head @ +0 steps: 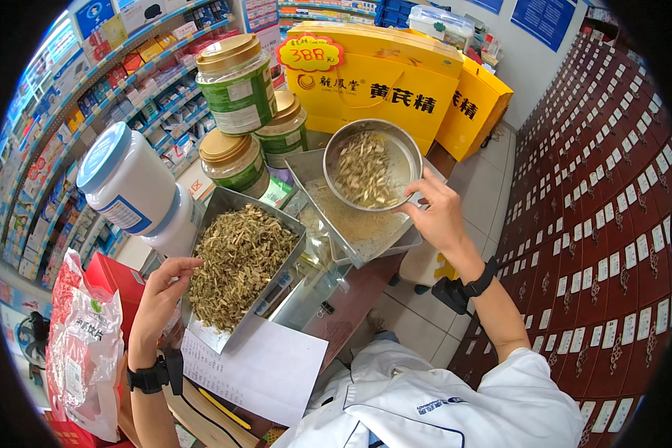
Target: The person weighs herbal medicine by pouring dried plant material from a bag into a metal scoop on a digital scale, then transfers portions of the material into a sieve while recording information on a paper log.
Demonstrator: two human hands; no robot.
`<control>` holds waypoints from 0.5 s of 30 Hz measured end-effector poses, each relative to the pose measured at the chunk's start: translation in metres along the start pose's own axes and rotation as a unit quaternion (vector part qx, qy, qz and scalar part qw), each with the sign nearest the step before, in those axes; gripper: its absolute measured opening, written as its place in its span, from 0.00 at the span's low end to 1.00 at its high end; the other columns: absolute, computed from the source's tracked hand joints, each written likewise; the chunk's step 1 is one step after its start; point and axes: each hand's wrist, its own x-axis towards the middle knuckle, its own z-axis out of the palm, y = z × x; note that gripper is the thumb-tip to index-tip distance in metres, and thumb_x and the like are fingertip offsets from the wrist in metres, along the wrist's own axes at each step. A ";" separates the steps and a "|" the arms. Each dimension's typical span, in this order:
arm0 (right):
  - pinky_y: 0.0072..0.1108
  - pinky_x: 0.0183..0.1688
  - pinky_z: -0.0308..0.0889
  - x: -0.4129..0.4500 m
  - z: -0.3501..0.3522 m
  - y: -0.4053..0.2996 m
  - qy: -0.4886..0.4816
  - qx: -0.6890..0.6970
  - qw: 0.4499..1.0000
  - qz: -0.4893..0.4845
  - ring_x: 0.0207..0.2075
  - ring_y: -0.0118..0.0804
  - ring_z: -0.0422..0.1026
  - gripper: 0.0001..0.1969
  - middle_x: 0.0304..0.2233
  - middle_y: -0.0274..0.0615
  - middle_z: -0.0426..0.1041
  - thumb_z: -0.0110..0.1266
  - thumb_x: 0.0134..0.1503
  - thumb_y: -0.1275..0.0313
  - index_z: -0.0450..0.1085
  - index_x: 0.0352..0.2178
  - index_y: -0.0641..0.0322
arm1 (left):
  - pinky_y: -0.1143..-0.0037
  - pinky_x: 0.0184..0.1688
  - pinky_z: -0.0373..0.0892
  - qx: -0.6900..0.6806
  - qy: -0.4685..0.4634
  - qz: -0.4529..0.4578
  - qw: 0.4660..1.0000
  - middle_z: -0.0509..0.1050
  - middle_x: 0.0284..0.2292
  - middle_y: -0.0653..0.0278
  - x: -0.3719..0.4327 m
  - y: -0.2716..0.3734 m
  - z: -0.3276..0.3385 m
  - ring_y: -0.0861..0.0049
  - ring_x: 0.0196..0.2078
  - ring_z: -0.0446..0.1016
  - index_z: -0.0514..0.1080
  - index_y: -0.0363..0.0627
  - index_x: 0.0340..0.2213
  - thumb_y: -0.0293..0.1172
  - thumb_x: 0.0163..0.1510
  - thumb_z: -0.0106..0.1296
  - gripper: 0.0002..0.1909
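My right hand [434, 210] pinches the near right rim of a round metal sieve [373, 165], which has chopped dried herb stems in it. Under the sieve lies a metal tray [364, 235] with fine tan dust and crumbs across its bottom. My left hand [165, 285] is at the left edge of a second metal tray [283, 280], its fingertips touching a heap of chopped dried herbs [238, 263]. Whether those fingers hold any of the herb cannot be told. The second tray rests at a digital scale [274, 294], partly hidden beneath it.
Green-labelled jars [238, 89] with gold lids and white tubs [131, 179] stand beyond the trays. Yellow gift bags [369, 84] stand behind. A handwritten sheet [257, 369] and a yellow pencil [224, 409] lie nearest me. A plastic herb bag [84, 347] is left; wooden drawers [593, 224] line the right.
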 end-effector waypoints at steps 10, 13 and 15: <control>0.28 0.30 0.71 0.015 -0.009 -0.001 0.028 -0.003 1.000 -0.010 0.29 0.43 0.76 0.14 0.34 0.43 0.75 0.72 0.40 0.74 0.72 0.26 0.63 | 0.79 0.56 0.61 0.028 -0.042 -0.011 0.999 0.74 0.44 0.68 0.002 -0.007 -0.003 0.80 0.50 0.69 0.73 0.37 0.49 0.19 0.58 0.44 0.18; 0.27 0.29 0.70 0.019 -0.012 -0.003 0.011 -0.002 0.999 -0.030 0.28 0.43 0.76 0.14 0.32 0.43 0.74 0.72 0.40 0.72 0.72 0.26 0.62 | 0.80 0.54 0.62 0.029 -0.040 -0.011 0.999 0.74 0.44 0.69 0.001 -0.005 -0.001 0.81 0.50 0.69 0.73 0.37 0.49 0.20 0.58 0.44 0.18; 0.27 0.29 0.71 0.022 -0.013 0.003 -0.004 -0.011 1.000 0.008 0.29 0.43 0.76 0.14 0.35 0.44 0.76 0.72 0.40 0.71 0.73 0.26 0.61 | 0.80 0.52 0.62 0.023 -0.033 -0.003 0.999 0.74 0.43 0.67 0.000 -0.003 0.000 0.80 0.47 0.68 0.74 0.38 0.47 0.20 0.59 0.45 0.16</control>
